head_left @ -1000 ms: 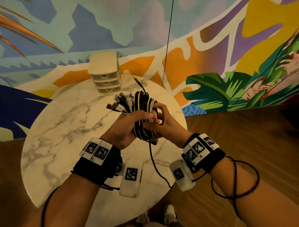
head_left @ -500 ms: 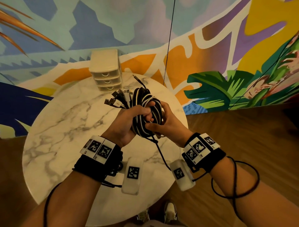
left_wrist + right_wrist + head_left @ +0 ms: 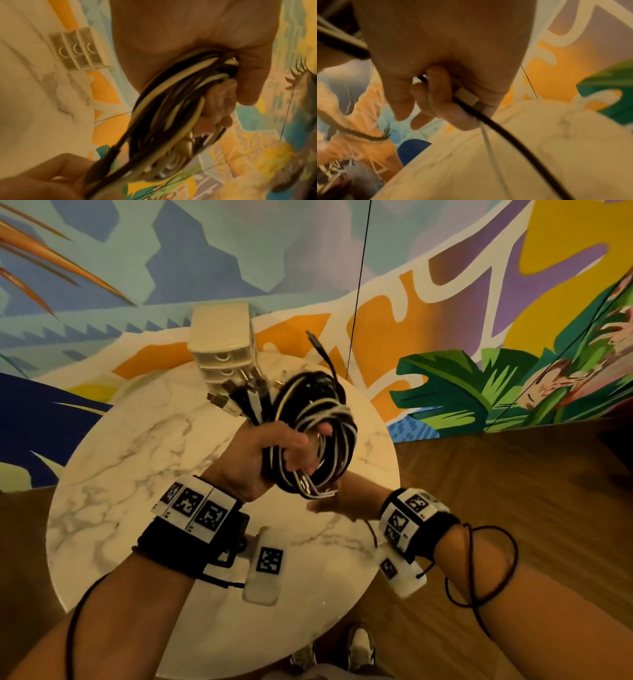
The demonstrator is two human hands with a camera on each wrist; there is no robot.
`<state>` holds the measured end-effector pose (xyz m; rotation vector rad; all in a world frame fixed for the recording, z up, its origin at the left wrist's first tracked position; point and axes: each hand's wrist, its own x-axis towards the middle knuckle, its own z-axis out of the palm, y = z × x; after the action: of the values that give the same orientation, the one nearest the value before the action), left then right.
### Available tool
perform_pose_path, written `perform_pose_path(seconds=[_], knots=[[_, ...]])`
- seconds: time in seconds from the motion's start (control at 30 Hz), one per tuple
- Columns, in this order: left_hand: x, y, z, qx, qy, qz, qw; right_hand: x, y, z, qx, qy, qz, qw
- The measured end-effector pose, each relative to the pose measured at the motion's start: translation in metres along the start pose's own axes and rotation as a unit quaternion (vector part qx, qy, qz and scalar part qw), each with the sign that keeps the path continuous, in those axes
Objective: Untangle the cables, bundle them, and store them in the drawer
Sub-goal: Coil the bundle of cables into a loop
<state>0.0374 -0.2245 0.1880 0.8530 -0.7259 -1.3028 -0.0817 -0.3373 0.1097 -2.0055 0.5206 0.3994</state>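
Note:
My left hand grips a coil of black and white cables and holds it above the round marble table. Several plug ends stick out to the left of the fist, and one black plug points up. In the left wrist view, fingers curl round the coil. My right hand sits just under the coil; its fingers are curled round a black cable and a white plug. The cream three-drawer unit stands at the table's far edge with its drawers closed.
A painted mural wall rises right behind the table. Wooden floor lies to the right and left. A thin black line hangs down the wall behind the coil. My shoes show at the table's near edge.
The left hand has lifted and turned the coil toward the drawer unit. The right hand has dropped from the coil's side to beneath it. The trailing black cable no longer hangs over the table.

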Motion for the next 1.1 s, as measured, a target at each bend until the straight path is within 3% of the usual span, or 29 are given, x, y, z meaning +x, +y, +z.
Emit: perform_pose_path(seconds=[0.1,0.17,0.27,0.33,0.43,0.57,0.63,0.73,0.8,0.93,1.1], knots=[[-0.008,-0.001,0.002,0.129,-0.011,-0.056,0.990,-0.006,-0.011,-0.028,-0.074,-0.035,0.021,0.996],[-0.011,0.004,0.010,0.229,0.022,-0.115,0.966,-0.008,-0.014,-0.044,-0.150,-0.072,0.031,0.986],[-0.012,0.000,0.012,0.378,0.001,-0.226,0.898,-0.003,-0.012,-0.064,-0.181,-0.063,0.023,0.981],[-0.015,-0.002,0.016,0.443,-0.030,-0.253,0.859,0.000,-0.010,-0.077,-0.186,-0.030,0.003,0.982],[-0.014,-0.019,0.010,0.498,0.001,-0.221,0.839,-0.001,-0.016,-0.090,-0.161,0.006,-0.022,0.987],[-0.003,-0.046,-0.004,0.557,0.183,-0.082,0.806,-0.004,-0.025,-0.089,-0.109,0.101,-0.041,0.988],[0.003,-0.053,-0.005,0.534,0.242,-0.019,0.810,-0.004,-0.032,-0.083,-0.061,0.147,-0.059,0.985],[0.018,-0.053,-0.003,0.409,0.296,0.014,0.863,-0.003,-0.045,-0.069,0.004,0.188,-0.078,0.979],[0.027,-0.049,-0.003,0.332,0.335,0.025,0.882,-0.002,-0.051,-0.061,0.065,0.205,-0.082,0.973],[0.036,-0.041,0.003,0.261,0.361,0.064,0.893,-0.007,-0.063,-0.053,0.191,0.219,-0.092,0.952],[0.042,-0.026,0.002,0.163,0.397,0.093,0.899,-0.017,-0.069,-0.030,0.170,0.193,-0.139,0.956]])
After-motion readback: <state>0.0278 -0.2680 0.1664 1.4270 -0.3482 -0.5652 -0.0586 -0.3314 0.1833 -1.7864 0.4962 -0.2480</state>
